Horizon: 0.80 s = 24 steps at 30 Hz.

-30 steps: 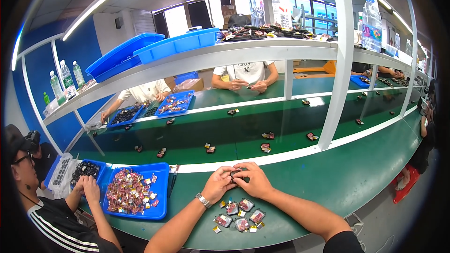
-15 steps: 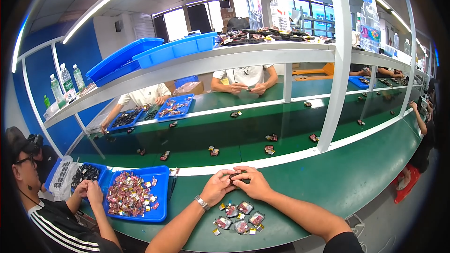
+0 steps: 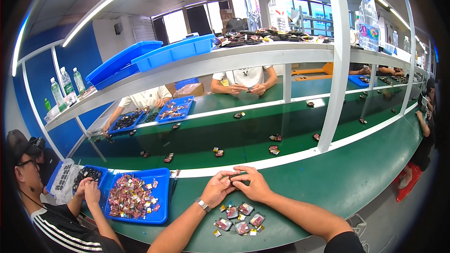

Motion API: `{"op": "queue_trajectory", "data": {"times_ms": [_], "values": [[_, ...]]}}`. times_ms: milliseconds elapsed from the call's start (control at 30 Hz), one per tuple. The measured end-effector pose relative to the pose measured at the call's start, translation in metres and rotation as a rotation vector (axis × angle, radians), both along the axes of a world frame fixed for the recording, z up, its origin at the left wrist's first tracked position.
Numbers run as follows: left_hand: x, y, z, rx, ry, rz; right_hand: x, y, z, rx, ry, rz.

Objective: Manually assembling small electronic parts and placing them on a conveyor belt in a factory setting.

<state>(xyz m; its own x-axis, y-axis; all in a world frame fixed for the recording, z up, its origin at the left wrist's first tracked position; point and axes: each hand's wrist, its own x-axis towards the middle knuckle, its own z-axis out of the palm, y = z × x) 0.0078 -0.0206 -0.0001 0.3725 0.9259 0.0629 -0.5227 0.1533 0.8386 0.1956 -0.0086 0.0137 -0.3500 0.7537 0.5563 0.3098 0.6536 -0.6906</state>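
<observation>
Above the green bench [image 3: 300, 187] my two hands meet around a small dark part [image 3: 233, 176], mostly covered by the fingers; it resembles the units lying below. My left hand [image 3: 218, 188], with a metal watch on its wrist, grips it from the left. From the other side my right hand [image 3: 251, 183] closes its fingers on the same part. Just nearer to me lies a cluster of several small electronic units [image 3: 242, 227], black-rimmed shells with reddish boards and silver-and-yellow battery cells attached.
At left, a co-worker's hands [image 3: 87, 190] work beside a blue tray [image 3: 167, 197] heaped with reddish boards. Another blue tray [image 3: 104, 171] holds black shells. Beyond a white rail, a green conveyor [image 3: 197, 147] carries spaced units. White posts [image 3: 333, 65] support an overhead shelf [image 3: 243, 56] with bottles.
Units on the conveyor have shifted slightly to the right. My hands keep nearly the same place and grip.
</observation>
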Motion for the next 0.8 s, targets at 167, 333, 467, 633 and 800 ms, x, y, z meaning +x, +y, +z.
{"op": "queue_trajectory", "data": {"times_ms": [167, 333, 467, 633, 800], "values": [[-0.0012, 0.0005, -0.0023, 0.017, 0.023, 0.021, -0.0013, -0.0001, 0.0005, 0.000, 0.000, 0.007], [0.0022, -0.0013, 0.0021, 0.022, 0.016, -0.001, 0.0000, 0.0033, -0.0038, -0.041, -0.001, 0.014], [0.0073, -0.0041, 0.0067, 0.062, 0.033, 0.047, 0.0013, 0.0015, 0.0008, -0.046, -0.016, 0.051], [0.0027, -0.0033, 0.0028, 0.044, 0.064, 0.030, 0.0029, 0.0014, 0.0015, -0.035, -0.053, 0.065], [0.0048, -0.0033, 0.0038, 0.074, 0.073, 0.043, 0.0010, 0.0014, -0.0020, -0.012, -0.022, 0.086]]}}
